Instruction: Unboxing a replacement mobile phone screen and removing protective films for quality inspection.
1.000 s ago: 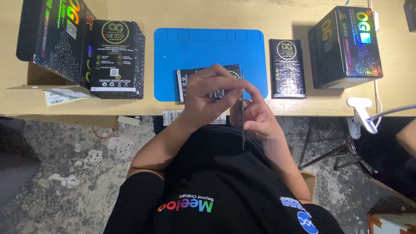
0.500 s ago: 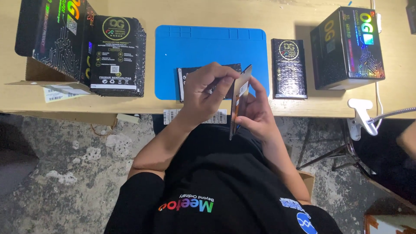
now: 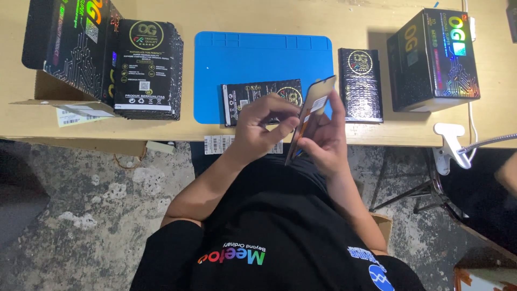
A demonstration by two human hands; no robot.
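My right hand (image 3: 325,134) holds a thin flat panel (image 3: 311,110), tilted on edge, its back brownish-orange. My left hand (image 3: 264,123) pinches the panel's near side with fingertips. Both hands hover over the table's front edge. Just behind them a flat black packet (image 3: 258,92) with gold print lies on the blue mat (image 3: 253,59), its near part hidden by my left hand.
A stack of black packets (image 3: 146,67) and an open black carton (image 3: 67,46) stand at the left. A smaller black stack (image 3: 360,81) and a black box (image 3: 433,56) sit right of the mat. White labels (image 3: 218,144) hang at the table edge. A white clamp (image 3: 448,145) grips the right edge.
The panel has been lifted and turned from nearly vertical and edge-on to tilted, showing its brownish back. Both hands have risen slightly toward the mat.
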